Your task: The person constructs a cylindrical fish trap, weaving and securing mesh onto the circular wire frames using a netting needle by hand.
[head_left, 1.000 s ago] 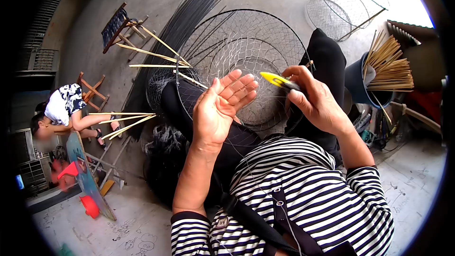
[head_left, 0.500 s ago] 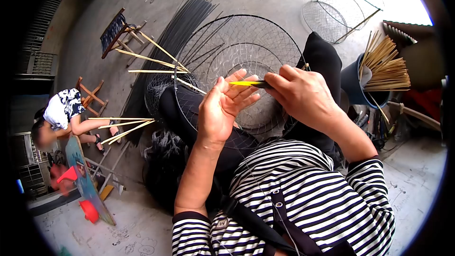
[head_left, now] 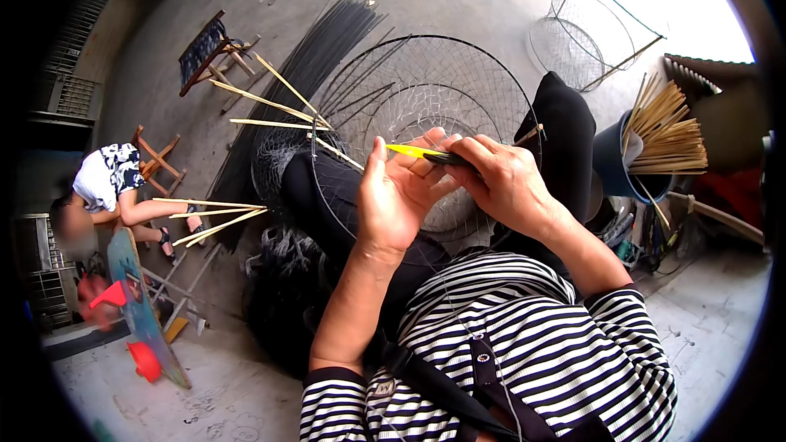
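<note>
My right hand [head_left: 517, 184] grips the dark rear part of a yellow, pointed netting needle [head_left: 409, 151]. Its bright tip points left, over the fingers of my left hand [head_left: 401, 196]. That left hand is turned palm up with its fingers stretched out, and its thumb is close to the tip; whether they touch I cannot tell. Below both hands, a round net cage [head_left: 434, 86] with dark wire hoops rests between my legs. Thin mesh stretches across the hoops. Pale sticks [head_left: 278, 124] reach out from the cage's left side.
A bundle of dark rods [head_left: 327, 49] lies on the floor beyond the cage. To the right stands a blue bucket [head_left: 610, 160] full of thin sticks [head_left: 667, 135]. Another wire net frame [head_left: 573, 49] stands at the back right. A stool [head_left: 205, 53] and a seated person [head_left: 115, 184] are at left.
Both hands have shifted slightly down in view, and my right hand has moved left toward the left palm. The netting needle's tip now tilts upward to the left.
</note>
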`<state>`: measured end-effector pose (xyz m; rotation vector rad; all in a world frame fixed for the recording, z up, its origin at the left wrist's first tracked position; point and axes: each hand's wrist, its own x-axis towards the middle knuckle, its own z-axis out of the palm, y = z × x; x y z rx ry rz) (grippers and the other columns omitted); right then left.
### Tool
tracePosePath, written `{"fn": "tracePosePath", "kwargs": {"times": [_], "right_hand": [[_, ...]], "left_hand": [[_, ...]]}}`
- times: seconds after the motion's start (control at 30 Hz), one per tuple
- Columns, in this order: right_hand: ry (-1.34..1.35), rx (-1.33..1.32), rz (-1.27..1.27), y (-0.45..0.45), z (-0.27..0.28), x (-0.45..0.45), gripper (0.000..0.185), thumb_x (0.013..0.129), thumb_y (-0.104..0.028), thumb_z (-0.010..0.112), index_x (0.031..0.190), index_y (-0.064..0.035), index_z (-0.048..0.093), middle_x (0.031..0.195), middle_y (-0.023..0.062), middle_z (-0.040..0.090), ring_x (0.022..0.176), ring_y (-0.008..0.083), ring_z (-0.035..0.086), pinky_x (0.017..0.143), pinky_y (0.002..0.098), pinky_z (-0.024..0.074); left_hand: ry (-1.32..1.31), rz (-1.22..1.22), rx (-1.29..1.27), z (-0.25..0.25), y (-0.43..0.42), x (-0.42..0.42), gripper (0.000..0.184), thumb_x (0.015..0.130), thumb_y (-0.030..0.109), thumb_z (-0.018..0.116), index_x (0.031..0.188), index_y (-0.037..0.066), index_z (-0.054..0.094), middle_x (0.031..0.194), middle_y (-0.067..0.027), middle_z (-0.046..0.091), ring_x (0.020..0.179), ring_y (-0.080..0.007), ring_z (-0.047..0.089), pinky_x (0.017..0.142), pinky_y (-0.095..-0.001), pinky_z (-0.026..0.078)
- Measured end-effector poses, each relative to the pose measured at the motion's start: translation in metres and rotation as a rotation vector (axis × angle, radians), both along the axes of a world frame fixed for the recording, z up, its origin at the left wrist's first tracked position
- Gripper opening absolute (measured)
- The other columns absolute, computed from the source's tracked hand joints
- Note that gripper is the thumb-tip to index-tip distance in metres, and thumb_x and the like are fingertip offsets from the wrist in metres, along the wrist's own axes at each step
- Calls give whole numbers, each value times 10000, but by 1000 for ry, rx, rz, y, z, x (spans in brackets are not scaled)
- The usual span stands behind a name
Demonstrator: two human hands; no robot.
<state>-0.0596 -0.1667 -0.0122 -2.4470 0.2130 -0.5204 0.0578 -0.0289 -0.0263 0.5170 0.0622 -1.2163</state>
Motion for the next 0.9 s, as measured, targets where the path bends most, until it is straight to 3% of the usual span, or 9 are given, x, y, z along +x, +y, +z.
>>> {"fn": "tracePosePath", "kwargs": {"times": [0.13, 0.17, 0.23, 0.33, 0.43, 0.6, 0.7, 0.73, 0.9], "right_hand": [[-175, 99, 38, 7, -4, 13, 310, 864, -146, 661, 1146, -84, 549, 915, 114, 645, 758, 299, 656, 660, 376, 542], [-239, 143, 48, 10, -3, 18, 347, 860, -135, 664, 1184, -86, 547, 952, 123, 657, 774, 302, 659, 675, 368, 547], [-166, 536, 216, 8, 3, 20, 437, 917, -149, 633, 1332, -77, 516, 1048, 70, 666, 806, 189, 658, 710, 298, 541], [-74, 1213, 404, 0, 4, 22, 404, 971, -180, 577, 1357, -69, 534, 1051, -9, 618, 842, 62, 563, 724, 249, 507], [-19, 1052, 307, -12, 0, 16, 364, 935, -150, 620, 1283, -48, 587, 1044, 18, 636, 844, 77, 583, 728, 249, 509], [-194, 428, 229, -16, 4, 12, 413, 852, 46, 632, 1248, -72, 617, 942, 80, 668, 795, 143, 623, 700, 283, 515], [8, 133, 213, -24, 21, 1, 430, 826, 36, 647, 1235, -94, 632, 816, 58, 622, 717, 186, 602, 633, 311, 496], [-20, 19, 222, -24, 21, 0, 484, 825, -6, 645, 1280, -169, 614, 723, 35, 528, 649, 196, 550, 567, 339, 459], [61, -296, 217, -25, 15, -5, 593, 859, -71, 612, 1391, -311, 503, 704, 18, 445, 624, 191, 499, 536, 350, 432]], "left_hand": [[-26, 30, -106, -26, 1, -2, 484, 992, 384, 445, 1251, -13, 544, 1167, -165, 643, 1102, -251, 604, 1003, -464, 421], [-148, 84, -97, -25, 0, -6, 385, 946, 309, 561, 1197, 17, 573, 1131, -126, 642, 1076, -207, 599, 964, -409, 445], [-335, 182, 23, -18, -1, -17, 375, 930, 308, 593, 1177, 26, 587, 1135, -114, 635, 1072, -200, 594, 951, -370, 456], [-112, 306, -10, -19, 14, -13, 356, 940, 276, 611, 1207, 42, 592, 1053, -74, 653, 1034, -188, 607, 958, -330, 460], [25, 337, -76, -7, 30, -7, 281, 998, 182, 509, 1209, 18, 598, 1143, -132, 659, 1104, -236, 621, 1000, -361, 488], [-290, 389, 156, 0, 34, -12, 290, 1007, 101, 452, 1247, -6, 575, 1211, -199, 633, 1122, -284, 629, 985, -381, 509], [-409, 422, 150, 6, 35, -14, 334, 996, 77, 427, 1297, -20, 534, 1237, -210, 617, 1154, -300, 609, 999, -400, 501], [-441, 430, 145, 8, 35, -14, 353, 990, 69, 417, 1315, -25, 518, 1248, -211, 611, 1171, -305, 598, 1008, -408, 496], [-412, 446, 139, 9, 31, -17, 361, 973, 51, 426, 1313, -27, 518, 1254, -217, 605, 1175, -311, 595, 1022, -413, 488]]}}
